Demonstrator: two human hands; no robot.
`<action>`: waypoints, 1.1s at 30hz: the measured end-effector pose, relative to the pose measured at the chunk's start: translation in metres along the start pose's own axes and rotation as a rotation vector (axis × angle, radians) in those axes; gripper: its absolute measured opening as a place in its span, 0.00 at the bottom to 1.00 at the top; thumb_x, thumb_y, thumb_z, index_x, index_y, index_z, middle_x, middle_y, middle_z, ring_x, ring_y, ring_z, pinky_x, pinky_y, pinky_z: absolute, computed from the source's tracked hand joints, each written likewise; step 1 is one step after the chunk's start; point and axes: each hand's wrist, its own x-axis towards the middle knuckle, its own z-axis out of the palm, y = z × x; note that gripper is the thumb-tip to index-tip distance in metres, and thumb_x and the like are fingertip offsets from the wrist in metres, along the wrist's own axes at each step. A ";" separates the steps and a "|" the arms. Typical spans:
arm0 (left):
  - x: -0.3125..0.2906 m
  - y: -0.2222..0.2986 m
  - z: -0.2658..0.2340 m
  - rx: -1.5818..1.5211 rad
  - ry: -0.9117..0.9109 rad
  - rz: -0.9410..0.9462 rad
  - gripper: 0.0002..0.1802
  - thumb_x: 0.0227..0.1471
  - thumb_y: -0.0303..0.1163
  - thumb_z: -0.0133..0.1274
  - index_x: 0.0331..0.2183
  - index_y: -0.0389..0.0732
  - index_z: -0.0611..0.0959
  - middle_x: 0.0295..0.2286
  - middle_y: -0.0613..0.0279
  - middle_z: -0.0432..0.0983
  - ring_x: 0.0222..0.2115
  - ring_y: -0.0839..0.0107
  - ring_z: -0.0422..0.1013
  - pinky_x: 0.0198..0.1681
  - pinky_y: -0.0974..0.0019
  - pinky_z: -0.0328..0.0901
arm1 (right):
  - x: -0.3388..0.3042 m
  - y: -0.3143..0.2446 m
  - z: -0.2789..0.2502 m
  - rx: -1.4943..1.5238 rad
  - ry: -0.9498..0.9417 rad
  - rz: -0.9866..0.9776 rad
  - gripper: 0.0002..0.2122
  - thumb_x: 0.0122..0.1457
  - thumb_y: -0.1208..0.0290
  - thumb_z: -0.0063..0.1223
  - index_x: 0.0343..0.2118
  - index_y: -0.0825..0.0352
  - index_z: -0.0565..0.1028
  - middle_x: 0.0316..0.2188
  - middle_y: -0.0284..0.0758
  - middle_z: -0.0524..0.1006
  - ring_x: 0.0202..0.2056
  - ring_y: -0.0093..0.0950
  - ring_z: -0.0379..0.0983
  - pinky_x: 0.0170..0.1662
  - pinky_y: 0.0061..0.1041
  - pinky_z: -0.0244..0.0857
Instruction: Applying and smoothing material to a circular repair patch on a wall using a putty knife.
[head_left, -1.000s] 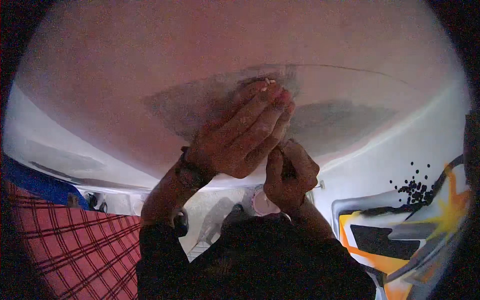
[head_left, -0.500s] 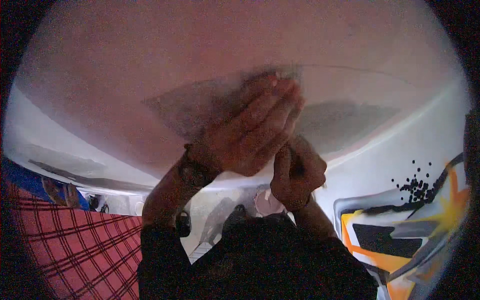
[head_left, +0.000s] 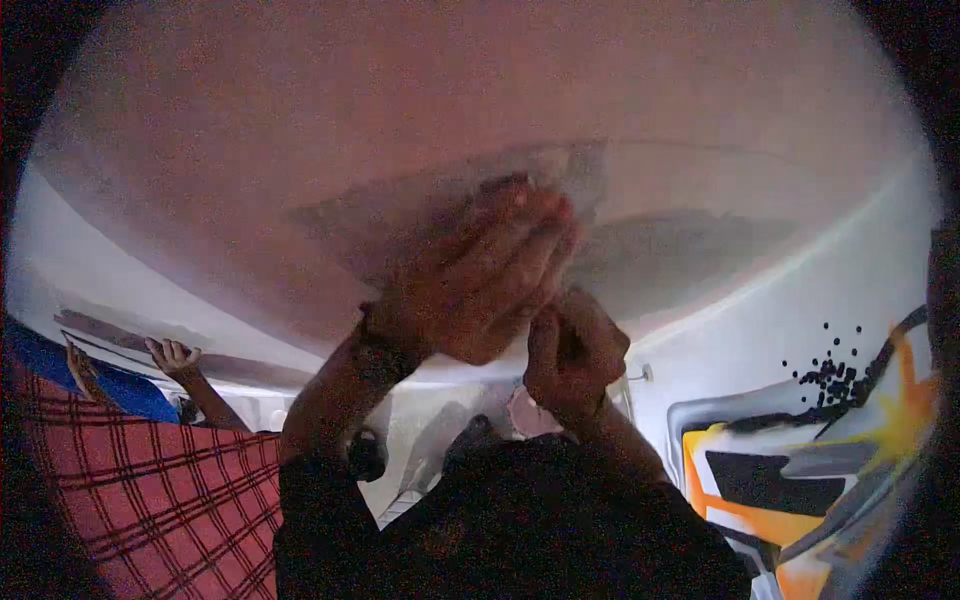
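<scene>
Over the dark patch (head_left: 345, 220) on the pinkish wall (head_left: 480, 70), the left hand (head_left: 490, 265) has drifted slightly down and leftward, baring a little more of the patch's upper edge; work seems to continue on that same area. Its fingers lie pressed together; whether they grip anything, I cannot tell. Just below, the right hand (head_left: 580, 345) is curled closed, any pinched object hidden. Far left, another person's hand (head_left: 175, 357) now shows.

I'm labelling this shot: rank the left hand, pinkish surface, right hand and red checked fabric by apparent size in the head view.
1. pinkish surface
2. red checked fabric
3. left hand
4. right hand
</scene>
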 end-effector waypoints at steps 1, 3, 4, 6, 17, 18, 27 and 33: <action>0.006 -0.004 -0.004 0.002 -0.027 -0.006 0.18 0.49 0.29 0.45 0.41 0.30 0.77 0.44 0.50 0.70 0.50 0.56 0.64 0.54 0.55 0.62 | 0.003 -0.006 0.002 0.026 0.031 0.041 0.07 0.48 0.80 0.55 0.31 0.67 0.76 0.21 0.41 0.75 0.18 0.33 0.72 0.22 0.28 0.65; 0.006 -0.005 -0.004 0.020 -0.053 -0.020 0.18 0.49 0.29 0.44 0.41 0.30 0.77 0.44 0.50 0.70 0.50 0.56 0.64 0.54 0.54 0.61 | 0.000 -0.011 0.001 0.022 0.043 0.041 0.06 0.48 0.81 0.55 0.31 0.67 0.75 0.22 0.41 0.76 0.19 0.32 0.72 0.23 0.27 0.66; 0.000 0.000 0.000 -0.033 -0.062 -0.029 0.18 0.49 0.29 0.44 0.41 0.30 0.77 0.44 0.50 0.70 0.50 0.56 0.64 0.54 0.54 0.61 | -0.002 -0.013 0.000 0.016 0.057 0.042 0.06 0.48 0.82 0.55 0.30 0.68 0.75 0.23 0.42 0.76 0.19 0.31 0.73 0.23 0.26 0.67; -0.001 -0.004 0.007 -0.082 -0.066 -0.032 0.18 0.49 0.28 0.44 0.41 0.29 0.77 0.44 0.50 0.70 0.49 0.56 0.64 0.54 0.55 0.61 | -0.008 -0.003 0.001 0.008 0.065 0.026 0.06 0.48 0.82 0.54 0.31 0.69 0.75 0.23 0.42 0.76 0.20 0.31 0.74 0.24 0.26 0.67; 0.005 -0.005 0.010 -0.045 0.032 0.036 0.19 0.51 0.30 0.42 0.42 0.29 0.76 0.44 0.50 0.70 0.50 0.56 0.63 0.55 0.54 0.60 | -0.004 0.001 -0.002 -0.043 0.068 0.030 0.04 0.47 0.84 0.55 0.27 0.71 0.74 0.19 0.41 0.75 0.16 0.27 0.69 0.19 0.24 0.62; 0.002 -0.002 0.013 -0.045 0.033 0.035 0.19 0.51 0.30 0.42 0.42 0.29 0.76 0.44 0.50 0.70 0.50 0.56 0.63 0.55 0.54 0.60 | -0.006 0.001 -0.005 -0.039 0.022 0.054 0.03 0.51 0.82 0.51 0.28 0.73 0.74 0.20 0.39 0.75 0.18 0.23 0.68 0.21 0.21 0.61; 0.001 -0.004 0.007 -0.033 0.055 0.023 0.19 0.50 0.31 0.43 0.42 0.31 0.77 0.43 0.50 0.71 0.48 0.56 0.65 0.54 0.55 0.62 | -0.005 -0.003 -0.004 -0.015 0.034 0.018 0.04 0.52 0.81 0.48 0.29 0.75 0.74 0.20 0.36 0.74 0.20 0.19 0.67 0.23 0.19 0.61; 0.003 -0.004 0.008 -0.051 -0.025 -0.031 0.18 0.50 0.31 0.45 0.41 0.31 0.77 0.43 0.51 0.70 0.49 0.56 0.64 0.53 0.56 0.63 | 0.003 -0.009 -0.002 -0.040 0.012 0.061 0.05 0.49 0.82 0.55 0.30 0.68 0.76 0.19 0.40 0.74 0.15 0.26 0.69 0.19 0.23 0.62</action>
